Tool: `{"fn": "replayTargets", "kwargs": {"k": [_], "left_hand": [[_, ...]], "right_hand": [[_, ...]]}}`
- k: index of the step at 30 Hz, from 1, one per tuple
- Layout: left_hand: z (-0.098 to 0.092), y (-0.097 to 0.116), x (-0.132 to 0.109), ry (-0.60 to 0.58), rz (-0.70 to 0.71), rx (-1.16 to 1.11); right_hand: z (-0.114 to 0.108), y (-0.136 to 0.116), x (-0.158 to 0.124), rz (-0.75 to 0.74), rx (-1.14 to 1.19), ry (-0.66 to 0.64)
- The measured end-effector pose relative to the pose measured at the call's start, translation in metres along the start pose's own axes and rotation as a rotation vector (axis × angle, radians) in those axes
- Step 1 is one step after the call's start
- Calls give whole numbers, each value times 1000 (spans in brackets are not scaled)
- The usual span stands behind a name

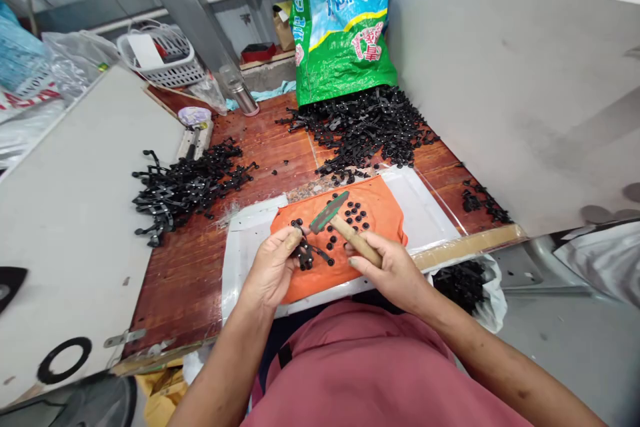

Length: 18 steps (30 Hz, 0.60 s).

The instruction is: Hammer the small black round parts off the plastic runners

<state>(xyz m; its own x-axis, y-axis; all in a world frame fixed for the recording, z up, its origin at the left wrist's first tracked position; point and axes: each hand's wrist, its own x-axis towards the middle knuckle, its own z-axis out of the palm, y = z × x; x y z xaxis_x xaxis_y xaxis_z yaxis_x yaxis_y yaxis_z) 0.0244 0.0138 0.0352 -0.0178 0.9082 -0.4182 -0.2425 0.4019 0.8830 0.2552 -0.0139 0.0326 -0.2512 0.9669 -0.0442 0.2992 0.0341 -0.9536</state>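
Over the left part of an orange cloth (pixel 295 287), my left hand (pixel 275 265) pinches a black jointed part (pixel 305 255) between thumb and fingers. My right hand (pixel 387 263) is wrapped round the wooden handle of a hammer (pixel 355 239). The hammer's green and dark head (pixel 329 211) is just up and right of the black part, above the cloth. Several small round black pieces (pixel 357 211) lie on the cloth beyond and beside the handle. Whether the hammer head touches anything cannot be made out.
A pile of black parts (pixel 187 190) lies at the left. A larger heap (pixel 370 127) spills from a green and blue bag (pixel 345 33) at the back. Upright grey boards flank the work surface. A steel flask (pixel 245 97) and a basket (pixel 163 57) stand at the back left.
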Motion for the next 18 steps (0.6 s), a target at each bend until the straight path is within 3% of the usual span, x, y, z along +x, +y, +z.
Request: {"fn": "replayTargets", "kwargs": {"k": [4,8,10,13,14,15,16,18], "left_hand": [[10,-7,-7,-9,-37,-101],[10,-21,-9,-30,-49,-24],[5,-24,-12,73,85,176],[-3,-20,-22,315,556,693],[-4,-17,-26,297,709,873],[-5,-15,-30,204,821,1034],[-4,-13,-33,59,885,1162],[-2,-12,-38,-219,874,1306]], "right_hand": [[16,-4,0,28,231,-79],[25,-4,2,82,253,-6],[26,-3,4,104,230,16],[24,-1,5,116,235,-18],[24,-1,5,108,242,-46],[24,-1,5,96,249,-71],[24,0,6,82,255,-89],[26,1,6,61,266,-91]]}}
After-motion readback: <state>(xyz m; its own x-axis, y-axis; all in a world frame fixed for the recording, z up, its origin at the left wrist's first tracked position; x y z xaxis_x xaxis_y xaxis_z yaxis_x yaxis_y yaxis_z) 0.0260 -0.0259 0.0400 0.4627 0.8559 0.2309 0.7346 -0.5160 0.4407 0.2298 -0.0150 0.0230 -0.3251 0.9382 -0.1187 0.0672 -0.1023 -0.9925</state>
